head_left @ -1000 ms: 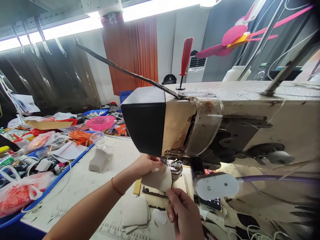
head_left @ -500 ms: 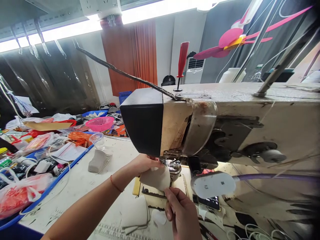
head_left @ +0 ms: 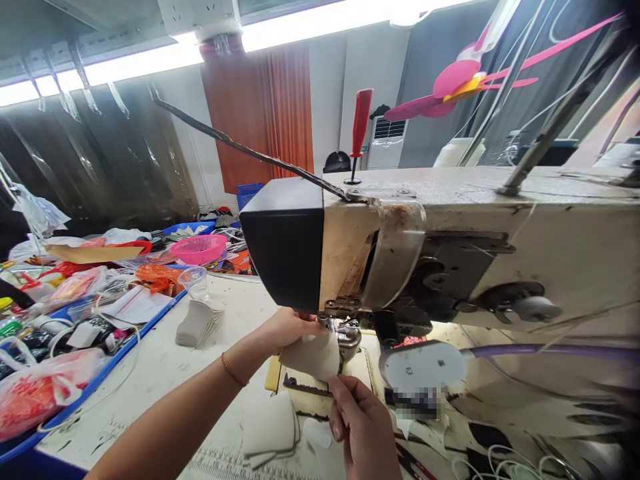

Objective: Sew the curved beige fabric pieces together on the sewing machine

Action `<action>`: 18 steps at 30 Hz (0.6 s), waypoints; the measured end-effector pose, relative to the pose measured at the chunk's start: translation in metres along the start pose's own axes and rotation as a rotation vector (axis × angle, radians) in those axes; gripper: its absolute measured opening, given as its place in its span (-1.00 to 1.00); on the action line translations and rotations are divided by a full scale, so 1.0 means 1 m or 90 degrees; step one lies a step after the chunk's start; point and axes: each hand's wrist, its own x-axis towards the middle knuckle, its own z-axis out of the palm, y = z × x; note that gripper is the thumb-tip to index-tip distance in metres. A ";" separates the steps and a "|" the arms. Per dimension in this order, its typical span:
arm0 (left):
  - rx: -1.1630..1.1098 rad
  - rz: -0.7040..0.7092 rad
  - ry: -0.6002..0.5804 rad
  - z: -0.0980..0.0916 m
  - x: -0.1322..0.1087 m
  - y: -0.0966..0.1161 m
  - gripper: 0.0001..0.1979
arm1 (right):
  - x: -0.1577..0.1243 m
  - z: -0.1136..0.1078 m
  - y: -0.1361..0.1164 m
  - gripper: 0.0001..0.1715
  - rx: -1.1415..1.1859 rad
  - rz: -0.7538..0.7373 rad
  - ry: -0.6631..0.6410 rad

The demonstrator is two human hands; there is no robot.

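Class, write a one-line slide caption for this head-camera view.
Both hands, left hand and right hand, hold a pale fabric piece under the sewing machine.

White worktable [head_left: 165, 363], scuffed, with a printed ruler [head_left: 235, 461] along the near edge; carrying a sewing machine [head_left: 440, 247] at right; a fanned stack of grey pieces [head_left: 196, 323] and a clear cup [head_left: 194, 283] at left; white cut pieces [head_left: 270, 427] near the machine; a blue tray [head_left: 107, 370] of clutter along the left edge.

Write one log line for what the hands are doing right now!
left hand: holds cloth piece under sewing machine | right hand: pinches cloth piece's lower edge | nearby: cloth stack on table
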 end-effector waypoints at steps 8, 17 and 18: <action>-0.012 0.015 -0.024 0.000 0.005 -0.004 -0.79 | 0.002 -0.002 -0.003 -0.53 -0.054 0.005 -0.025; 0.042 -0.012 -0.003 -0.001 0.001 0.007 -0.82 | 0.004 0.002 -0.001 -0.47 -0.088 0.000 -0.021; 0.057 -0.032 0.001 -0.002 0.001 0.008 -0.84 | 0.004 0.003 -0.002 -0.47 -0.091 0.001 -0.019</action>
